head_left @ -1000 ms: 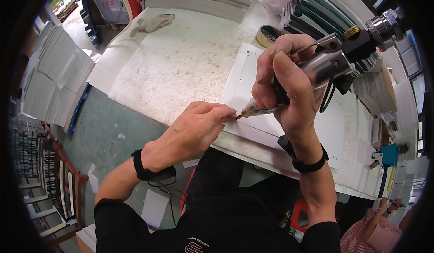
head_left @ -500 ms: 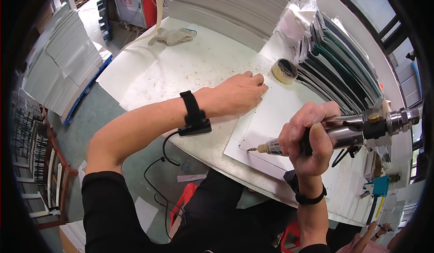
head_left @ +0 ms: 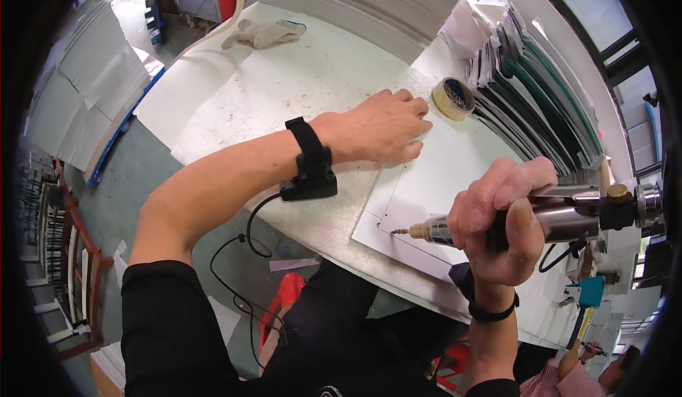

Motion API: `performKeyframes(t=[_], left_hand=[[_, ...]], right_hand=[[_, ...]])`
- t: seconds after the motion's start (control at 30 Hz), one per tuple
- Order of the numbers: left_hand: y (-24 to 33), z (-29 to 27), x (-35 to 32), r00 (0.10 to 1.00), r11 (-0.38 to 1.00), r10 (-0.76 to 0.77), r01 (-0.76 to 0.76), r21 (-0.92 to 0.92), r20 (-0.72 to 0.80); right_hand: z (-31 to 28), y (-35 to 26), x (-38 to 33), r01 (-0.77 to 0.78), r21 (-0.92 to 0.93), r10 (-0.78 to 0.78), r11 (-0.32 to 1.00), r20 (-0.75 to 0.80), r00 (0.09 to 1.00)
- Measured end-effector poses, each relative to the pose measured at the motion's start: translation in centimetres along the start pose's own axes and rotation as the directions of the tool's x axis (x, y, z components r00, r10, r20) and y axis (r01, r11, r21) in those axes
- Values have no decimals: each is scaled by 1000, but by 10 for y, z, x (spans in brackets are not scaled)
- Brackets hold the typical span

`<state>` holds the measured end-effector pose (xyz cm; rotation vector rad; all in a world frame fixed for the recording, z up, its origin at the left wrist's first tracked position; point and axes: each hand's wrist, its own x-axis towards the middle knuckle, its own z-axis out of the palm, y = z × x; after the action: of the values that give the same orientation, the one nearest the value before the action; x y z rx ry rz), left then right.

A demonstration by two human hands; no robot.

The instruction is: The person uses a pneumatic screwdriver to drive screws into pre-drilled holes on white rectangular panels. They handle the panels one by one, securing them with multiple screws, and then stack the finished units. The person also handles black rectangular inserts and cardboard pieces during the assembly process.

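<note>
Screwdriver [head_left: 540,219] clenched in right hand [head_left: 501,219]; left hand [head_left: 376,127] flat, fingers spread on white panel [head_left: 440,177] near tape roll [head_left: 453,97].

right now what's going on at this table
A person is working at a white worktable. The right hand grips a metal powered screwdriver, its bit pointing at the near left corner of a flat white rectangular panel. The left hand lies flat on the panel's far left edge, close to a roll of tape. A pale work glove lies at the table's far side.
</note>
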<state>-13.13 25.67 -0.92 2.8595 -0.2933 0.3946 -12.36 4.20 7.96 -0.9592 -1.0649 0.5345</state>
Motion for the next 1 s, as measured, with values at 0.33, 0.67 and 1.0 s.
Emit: performKeyframes(t=[0.33,0.67,1.0], left_hand=[[0,0,1,1000,995,-18,20,-93,22],[-2,2,3,999,996,49,-47,-81,23],[27,0,10,995,997,62,-58,48,-73]], right_hand=[[4,9,16,-23,-64,33,998,159,987],[9,13,16,-113,-24,115,993,218,969],[-66,-68,-1,204,-263,-240,943,-110,965]])
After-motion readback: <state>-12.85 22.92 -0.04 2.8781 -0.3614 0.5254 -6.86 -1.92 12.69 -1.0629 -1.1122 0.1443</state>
